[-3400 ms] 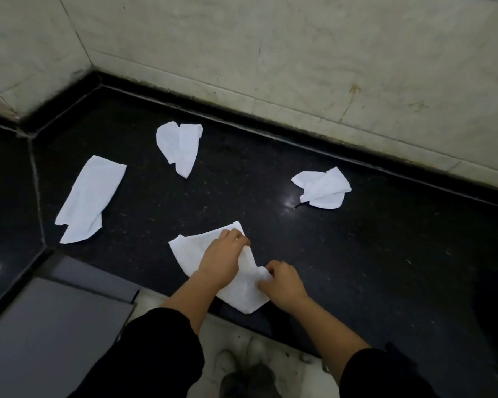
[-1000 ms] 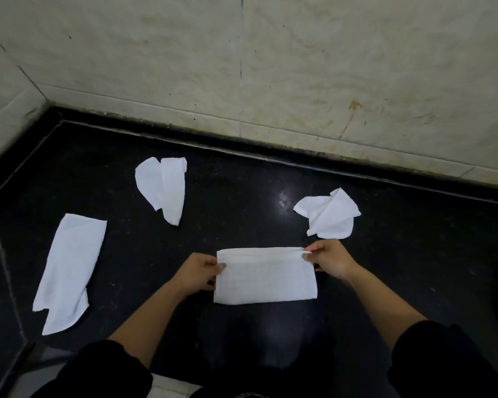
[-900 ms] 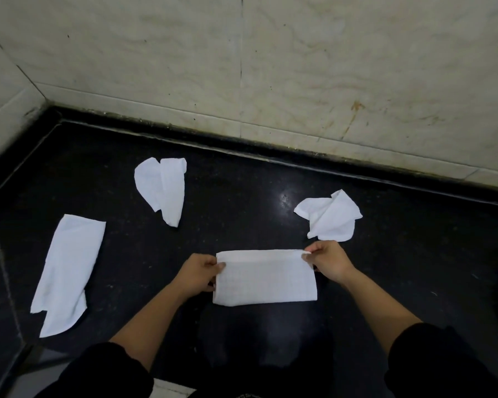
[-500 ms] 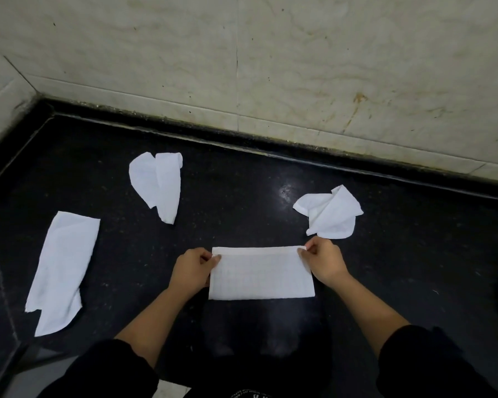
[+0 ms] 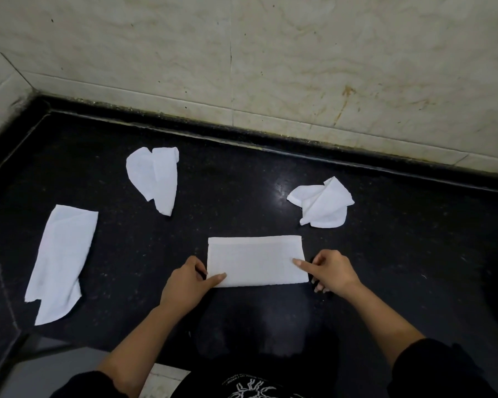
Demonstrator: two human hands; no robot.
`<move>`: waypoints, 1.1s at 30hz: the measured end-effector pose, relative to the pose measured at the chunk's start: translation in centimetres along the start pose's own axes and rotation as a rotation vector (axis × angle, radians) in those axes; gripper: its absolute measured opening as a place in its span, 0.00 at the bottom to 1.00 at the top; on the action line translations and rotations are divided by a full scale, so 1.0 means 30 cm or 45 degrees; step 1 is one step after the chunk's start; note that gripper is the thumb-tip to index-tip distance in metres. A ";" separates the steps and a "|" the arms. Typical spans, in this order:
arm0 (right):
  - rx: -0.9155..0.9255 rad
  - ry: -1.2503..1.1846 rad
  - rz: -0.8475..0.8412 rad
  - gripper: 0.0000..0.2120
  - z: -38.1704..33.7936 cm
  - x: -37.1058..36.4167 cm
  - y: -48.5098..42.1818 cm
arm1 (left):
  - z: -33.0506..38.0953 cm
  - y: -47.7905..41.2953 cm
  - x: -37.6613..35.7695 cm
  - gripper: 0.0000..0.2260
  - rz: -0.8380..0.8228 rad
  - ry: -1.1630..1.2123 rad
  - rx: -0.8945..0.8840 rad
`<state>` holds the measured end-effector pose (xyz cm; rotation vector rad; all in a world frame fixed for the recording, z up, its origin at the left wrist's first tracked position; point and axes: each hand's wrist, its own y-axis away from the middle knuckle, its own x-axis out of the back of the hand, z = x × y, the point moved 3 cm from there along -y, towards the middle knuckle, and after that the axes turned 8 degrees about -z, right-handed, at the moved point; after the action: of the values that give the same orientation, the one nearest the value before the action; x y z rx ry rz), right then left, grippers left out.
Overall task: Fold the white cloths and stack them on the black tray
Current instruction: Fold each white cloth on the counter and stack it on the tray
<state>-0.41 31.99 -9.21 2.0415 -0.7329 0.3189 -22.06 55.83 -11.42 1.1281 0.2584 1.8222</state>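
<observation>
Nearest, a folded white cloth [image 5: 256, 261] is laid flat as a rectangle on the black desk [image 5: 236, 185]. Its near left corner is pinched by the left hand [image 5: 186, 282], thumb on top. One finger of the right hand [image 5: 334, 272] is laid on its right edge, the rest curled beside it; whether it is gripped cannot be told. Farther off and well apart lie a long cloth [image 5: 61, 262] at left, a crumpled cloth [image 5: 322, 203] at right and a rumpled cloth [image 5: 156, 178] toward the marble wall [image 5: 299, 53].
</observation>
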 end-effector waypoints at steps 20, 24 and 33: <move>-0.344 -0.399 0.072 0.13 -0.004 -0.104 0.031 | -0.029 -0.001 -0.029 0.20 -0.041 0.234 0.095; -0.314 -0.601 0.068 0.12 -0.003 -0.104 0.022 | -0.027 0.001 -0.024 0.21 -0.055 0.245 0.117; -0.165 -0.789 0.028 0.05 -0.056 -0.075 0.013 | -0.031 -0.004 -0.019 0.19 -0.091 0.285 0.119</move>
<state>-2.33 34.07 -9.10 2.0140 -1.1128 -0.3640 -22.64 55.68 -12.33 0.9646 0.5124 1.8893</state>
